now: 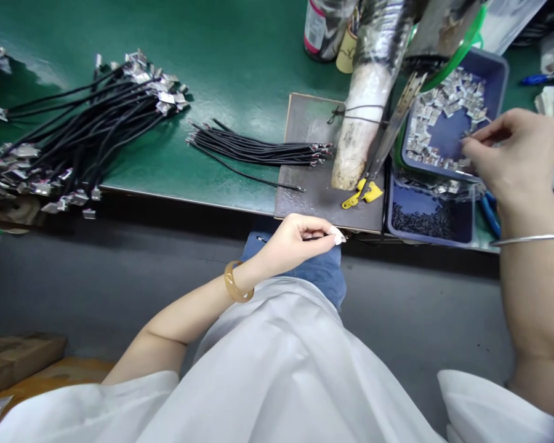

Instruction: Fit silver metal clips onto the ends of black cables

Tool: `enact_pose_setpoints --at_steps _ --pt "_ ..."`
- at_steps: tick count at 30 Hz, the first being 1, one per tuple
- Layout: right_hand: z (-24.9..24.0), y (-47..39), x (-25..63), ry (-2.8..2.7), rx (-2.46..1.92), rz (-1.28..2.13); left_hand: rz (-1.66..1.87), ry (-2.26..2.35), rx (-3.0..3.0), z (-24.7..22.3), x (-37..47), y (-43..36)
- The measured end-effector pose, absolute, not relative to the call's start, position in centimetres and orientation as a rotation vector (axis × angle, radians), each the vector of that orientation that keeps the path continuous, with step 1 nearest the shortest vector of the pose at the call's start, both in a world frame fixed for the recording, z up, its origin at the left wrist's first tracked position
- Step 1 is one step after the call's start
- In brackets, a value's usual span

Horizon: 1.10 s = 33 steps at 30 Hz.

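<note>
My left hand (305, 240) is closed in a pinch on a thin black cable at the table's front edge, with white wrapping on the fingertips. My right hand (512, 154) is over the right side of a blue tray (498, 80) of small silvery metal connectors (422, 126); thumb and fingers are pressed together, and what they hold, if anything, is too small to name. A bundle of black cables (263, 147) lies left of a white wrapped post (362, 123), one cable (253, 178) apart from it. Yellow-handled snips (362, 194) sit by the post's base.
A large pile of black cables with metal ends (92, 123) covers the green table (226, 55) at left. A lower blue tray (434, 237) holds small black pieces. A jar (323, 31) stands at the back; cardboard boxes (23, 357) are at lower left.
</note>
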State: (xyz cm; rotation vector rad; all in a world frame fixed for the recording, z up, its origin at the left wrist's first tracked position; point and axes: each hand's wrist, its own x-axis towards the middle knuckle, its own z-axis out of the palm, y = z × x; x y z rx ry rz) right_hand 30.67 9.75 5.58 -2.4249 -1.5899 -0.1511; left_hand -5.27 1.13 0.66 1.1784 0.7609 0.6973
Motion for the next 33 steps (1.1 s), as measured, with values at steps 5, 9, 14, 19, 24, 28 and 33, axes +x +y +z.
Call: enact_pose_setpoints --at_steps 5,9,14,19,24,28,33 --pt "5.0 8.5 31.2 -1.648 -2.259 -0.329 0.753 0.817 1.040 -0.1 -4.3 0.7" --pt "4.2 8.6 31.4 -1.771 -2.271 -0.510 0.806 0.837 0.843 -0.6 -3.3 -0.1" --pt "5.7 6.1 29.9 -1.824 -2.029 -0.528 0.851 0.880 0.784 -0.3 -2.4 -0.4" --pt "6.7 -1.2 20.9 -1.656 -1.457 -0.368 0.908 0.878 0.863 0.5 -1.8 0.0" --pt "2.9 -4.8 14.3 -1.430 -1.356 0.225 0.958 0.893 1.001 1.0 -1.3 0.2" --pt "0.9 -4.3 13.4 -1.341 -1.396 0.555 1.030 0.867 1.093 0.7 -1.0 -0.1" --pt "1.3 -3.9 13.6 -1.377 -1.346 0.598 1.047 0.935 1.268 0.2 -1.1 -0.4"
